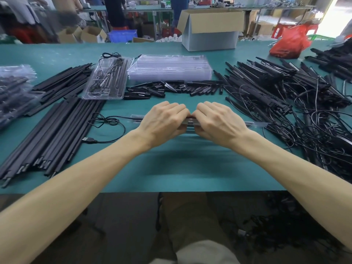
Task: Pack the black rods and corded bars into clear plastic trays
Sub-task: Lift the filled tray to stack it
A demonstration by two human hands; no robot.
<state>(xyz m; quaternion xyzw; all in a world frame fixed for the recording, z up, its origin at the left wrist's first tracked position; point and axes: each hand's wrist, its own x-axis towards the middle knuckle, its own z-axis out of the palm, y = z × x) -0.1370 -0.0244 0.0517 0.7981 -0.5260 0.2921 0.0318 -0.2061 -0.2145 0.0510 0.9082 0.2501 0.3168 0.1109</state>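
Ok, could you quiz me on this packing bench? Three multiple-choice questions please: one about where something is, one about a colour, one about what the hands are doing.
1. Where does the stack of empty clear trays lie?
A. At the near table edge
B. On the floor
C. Beyond the hands, mid-table

2. What colour is the table cover?
A. Red
B. Green
C. White

3. What are the left hand and right hand doing?
A. Both grip one clear tray
B. Both lie flat and idle
C. Each holds a cable

Answers:
1 C, the stack sits just behind the row of short black pieces.
2 B, a teal-green cloth covers the bench.
3 A, the fingers of both hands curl round the tray between them.
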